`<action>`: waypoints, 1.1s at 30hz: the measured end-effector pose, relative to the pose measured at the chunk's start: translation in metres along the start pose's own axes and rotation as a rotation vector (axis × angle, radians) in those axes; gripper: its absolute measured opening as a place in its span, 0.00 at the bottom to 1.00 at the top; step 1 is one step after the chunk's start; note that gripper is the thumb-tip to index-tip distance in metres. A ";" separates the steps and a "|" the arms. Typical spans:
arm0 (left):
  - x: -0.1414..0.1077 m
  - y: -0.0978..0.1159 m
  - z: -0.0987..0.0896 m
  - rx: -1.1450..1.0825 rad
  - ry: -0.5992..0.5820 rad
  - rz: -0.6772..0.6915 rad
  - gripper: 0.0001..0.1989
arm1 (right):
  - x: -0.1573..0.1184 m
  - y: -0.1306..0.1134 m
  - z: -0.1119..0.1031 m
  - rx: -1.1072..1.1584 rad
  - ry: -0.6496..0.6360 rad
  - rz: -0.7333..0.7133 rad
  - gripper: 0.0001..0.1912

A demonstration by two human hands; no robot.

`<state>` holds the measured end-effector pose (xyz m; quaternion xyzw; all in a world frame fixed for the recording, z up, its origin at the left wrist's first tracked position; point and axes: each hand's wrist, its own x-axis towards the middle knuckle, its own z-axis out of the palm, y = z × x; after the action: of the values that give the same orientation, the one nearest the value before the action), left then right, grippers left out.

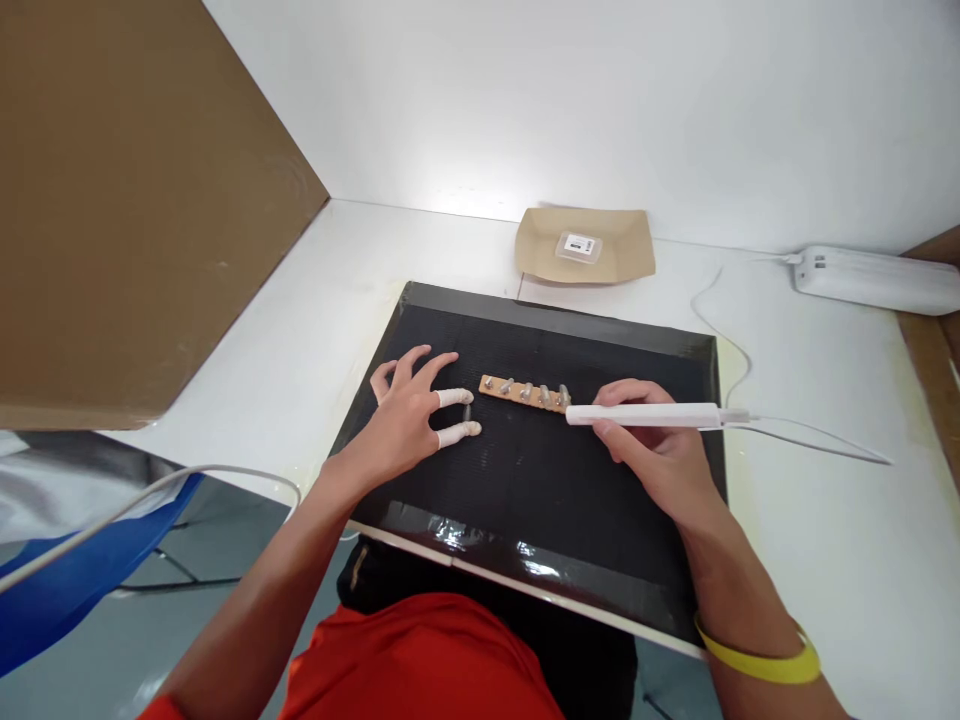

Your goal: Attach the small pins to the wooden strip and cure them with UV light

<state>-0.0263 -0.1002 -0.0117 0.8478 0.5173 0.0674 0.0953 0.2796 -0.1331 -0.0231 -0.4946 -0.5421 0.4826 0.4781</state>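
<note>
My left hand (409, 415) is over the left part of a black mat (525, 490). Its thumb and forefinger wear white finger covers and pinch a small dark cylinder (468, 412) between their tips; the other fingers are spread. My right hand (660, 450) grips a white pen-shaped tool (645, 416) with a thin cable at its rear. The tool lies nearly level, its front end beside the right end of a narrow tan strip (517, 391). Several small silvery cylinders (527, 391) stand or lean along that strip, which rests on the mat between my hands.
A brown paper tray (626, 258) behind the mat holds a clear labelled box (579, 247). At the back right lies a white power strip (870, 280), with a thin cable (739, 350) on the white table (825, 520). A brown panel (150, 200) stands at left.
</note>
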 end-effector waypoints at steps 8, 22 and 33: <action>0.004 -0.008 -0.003 -0.064 0.094 0.188 0.08 | 0.000 0.002 0.000 -0.011 -0.004 0.004 0.06; 0.056 -0.005 -0.022 -0.092 0.013 0.307 0.08 | 0.001 0.002 -0.001 0.000 0.016 0.011 0.07; 0.059 -0.011 -0.019 -0.090 -0.007 0.351 0.14 | 0.000 0.001 -0.001 -0.009 0.005 0.018 0.06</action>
<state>-0.0126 -0.0408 0.0054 0.9202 0.3577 0.1030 0.1216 0.2803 -0.1328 -0.0243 -0.5026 -0.5386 0.4832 0.4731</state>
